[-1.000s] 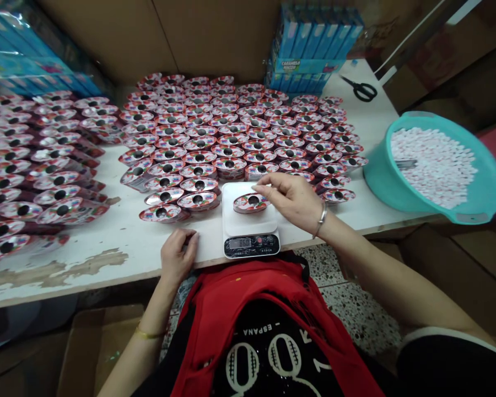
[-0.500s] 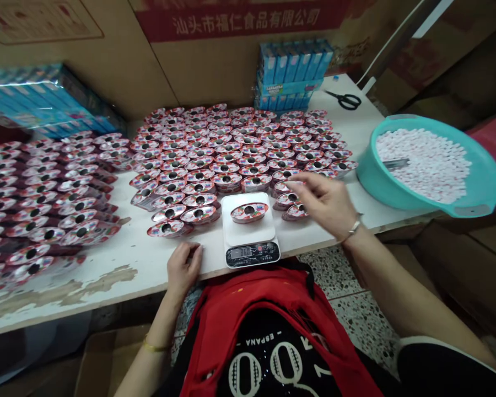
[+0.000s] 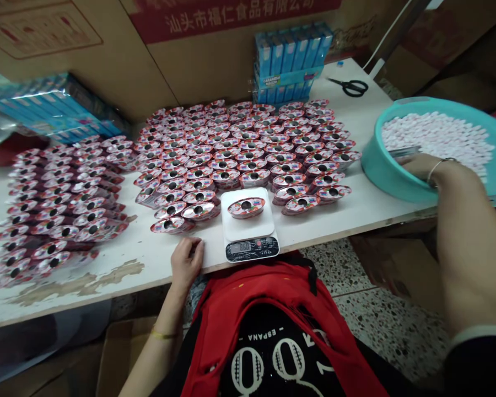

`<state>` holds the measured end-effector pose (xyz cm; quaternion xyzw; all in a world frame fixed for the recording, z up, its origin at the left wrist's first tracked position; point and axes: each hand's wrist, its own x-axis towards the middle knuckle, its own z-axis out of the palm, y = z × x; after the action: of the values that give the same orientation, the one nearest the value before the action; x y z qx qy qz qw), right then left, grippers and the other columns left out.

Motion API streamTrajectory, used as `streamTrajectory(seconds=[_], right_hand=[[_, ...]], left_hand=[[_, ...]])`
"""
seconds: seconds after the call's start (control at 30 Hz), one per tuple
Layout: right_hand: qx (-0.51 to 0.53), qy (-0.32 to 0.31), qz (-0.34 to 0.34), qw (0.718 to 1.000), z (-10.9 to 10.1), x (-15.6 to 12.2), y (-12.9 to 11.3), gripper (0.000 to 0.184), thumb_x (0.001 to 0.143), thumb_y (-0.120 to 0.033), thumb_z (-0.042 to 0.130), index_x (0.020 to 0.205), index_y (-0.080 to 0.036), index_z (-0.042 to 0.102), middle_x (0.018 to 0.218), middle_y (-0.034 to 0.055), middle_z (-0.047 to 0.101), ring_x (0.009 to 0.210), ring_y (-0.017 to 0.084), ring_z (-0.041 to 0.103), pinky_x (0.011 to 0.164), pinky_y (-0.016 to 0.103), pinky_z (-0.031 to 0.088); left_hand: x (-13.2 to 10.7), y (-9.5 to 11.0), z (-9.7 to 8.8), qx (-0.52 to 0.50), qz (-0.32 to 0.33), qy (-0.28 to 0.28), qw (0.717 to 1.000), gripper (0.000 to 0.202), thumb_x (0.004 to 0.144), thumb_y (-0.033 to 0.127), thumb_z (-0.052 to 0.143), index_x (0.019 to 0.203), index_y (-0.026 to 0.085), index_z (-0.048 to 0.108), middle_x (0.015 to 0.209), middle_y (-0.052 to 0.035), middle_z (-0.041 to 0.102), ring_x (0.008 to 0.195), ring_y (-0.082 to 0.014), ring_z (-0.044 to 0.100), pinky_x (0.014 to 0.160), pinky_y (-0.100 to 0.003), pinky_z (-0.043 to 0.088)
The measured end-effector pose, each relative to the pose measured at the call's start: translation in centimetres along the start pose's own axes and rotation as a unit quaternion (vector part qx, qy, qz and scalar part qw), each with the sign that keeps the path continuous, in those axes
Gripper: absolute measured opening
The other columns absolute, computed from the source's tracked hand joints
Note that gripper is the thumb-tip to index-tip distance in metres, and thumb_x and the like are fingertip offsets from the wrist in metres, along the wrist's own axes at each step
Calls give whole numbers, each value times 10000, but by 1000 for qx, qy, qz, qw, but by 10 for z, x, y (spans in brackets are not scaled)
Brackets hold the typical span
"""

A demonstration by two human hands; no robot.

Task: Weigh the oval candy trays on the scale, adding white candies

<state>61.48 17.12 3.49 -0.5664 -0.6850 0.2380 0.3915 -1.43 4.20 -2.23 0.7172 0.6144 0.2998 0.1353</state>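
A small white digital scale (image 3: 249, 242) sits at the table's front edge with one red oval foil-topped container (image 3: 246, 207) on its platform. My left hand (image 3: 187, 261) rests on the table edge just left of the scale, fingers curled loosely, holding nothing that I can see. My right hand (image 3: 418, 164) reaches into the teal basin (image 3: 380, 168) of white and pink candies (image 3: 438, 138), at a metal scoop (image 3: 403, 152); its fingers are hidden behind the wrist and rim.
Rows of several identical oval containers (image 3: 240, 146) cover the table behind the scale, with more stacked at the left (image 3: 62, 204). Blue boxes (image 3: 291, 60) stand at the back, more blue packs (image 3: 53, 110) at back left, black scissors (image 3: 351, 86) at back right. Cardboard walls behind.
My right hand left the container on the scale and swung right into the teal basin. The left hand stayed put. The view shifted slightly.
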Motion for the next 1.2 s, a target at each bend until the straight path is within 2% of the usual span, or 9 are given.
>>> streamTrajectory(seconds=[0.1, 0.23, 0.33, 0.43, 0.53, 0.67, 0.8, 0.93, 1.2], right_hand=[[-86, -50, -7, 995, -9, 1, 10, 271, 595, -208, 843, 433, -261, 632, 324, -85, 447, 289, 31, 325, 326, 219, 227], [-77, 154, -33, 985, 4, -6, -38, 247, 743, -263, 733, 513, -223, 652, 352, -53, 381, 359, 50, 388, 398, 239, 243], [-3, 237, -6, 972, 60, -14, -125, 112, 821, -278, 656, 847, -202, 735, 663, 9, 635, 585, 93, 562, 530, 249, 376], [115, 142, -2, 983, 143, -22, -212, 154, 836, -251, 668, 974, -197, 710, 885, 51, 704, 743, 137, 626, 666, 273, 461], [105, 27, -60, 992, 213, -27, -258, 205, 884, -262, 608, 1057, -200, 699, 954, 51, 712, 797, 158, 624, 760, 324, 491], [-18, -50, -117, 992, 248, -29, -260, 328, 915, -233, 528, 1218, -177, 641, 966, 71, 714, 840, 203, 573, 802, 370, 480], [-51, 45, -134, 989, 232, -43, -247, 333, 937, -206, 451, 1217, -157, 624, 1060, 102, 690, 942, 228, 565, 878, 407, 446], [30, 104, -15, 994, 219, -79, -228, 196, 916, -297, 520, 1011, -186, 651, 930, 72, 669, 803, 188, 602, 748, 338, 478], [103, 67, 187, 975, 241, -135, -179, 316, 886, -463, 526, 756, -183, 593, 628, 1, 537, 590, 142, 486, 574, 268, 413]], left_hand=[[0, -1, 0, 5, 2, -1, 1000, 129, 855, 308, 541, 825, 193, 589, 770, -21, 598, 699, -128, 552, 653, -251, 443], [0, -2, 1, 7, 10, 1, 1000, 125, 859, 301, 544, 818, 192, 587, 766, -20, 602, 707, -128, 560, 665, -249, 443], [0, -3, 1, 4, 16, 0, 1000, 112, 861, 289, 549, 829, 190, 588, 772, -19, 605, 714, -127, 565, 679, -246, 445], [0, -4, 0, 1, 17, -2, 1000, 105, 860, 287, 553, 845, 190, 590, 782, -21, 606, 722, -129, 570, 678, -246, 446], [-1, -4, 0, -2, 17, -2, 1000, 111, 863, 294, 548, 845, 192, 589, 781, -20, 602, 721, -130, 570, 678, -250, 450], [-3, -3, 0, -8, 14, 3, 1000, 114, 870, 291, 535, 845, 194, 589, 770, -19, 598, 713, -130, 566, 672, -254, 453], [-3, -3, 0, -12, 5, 4, 1000, 121, 865, 298, 535, 838, 195, 592, 775, -29, 612, 719, -135, 570, 671, -263, 459], [-3, -5, 1, -10, 3, 1, 1000, 131, 860, 306, 537, 838, 193, 600, 770, -28, 614, 713, -136, 568, 670, -266, 455], [0, 1, 0, -1, -2, 0, 1000, 144, 863, 311, 531, 814, 192, 596, 769, -32, 612, 726, -137, 568, 680, -268, 456]])
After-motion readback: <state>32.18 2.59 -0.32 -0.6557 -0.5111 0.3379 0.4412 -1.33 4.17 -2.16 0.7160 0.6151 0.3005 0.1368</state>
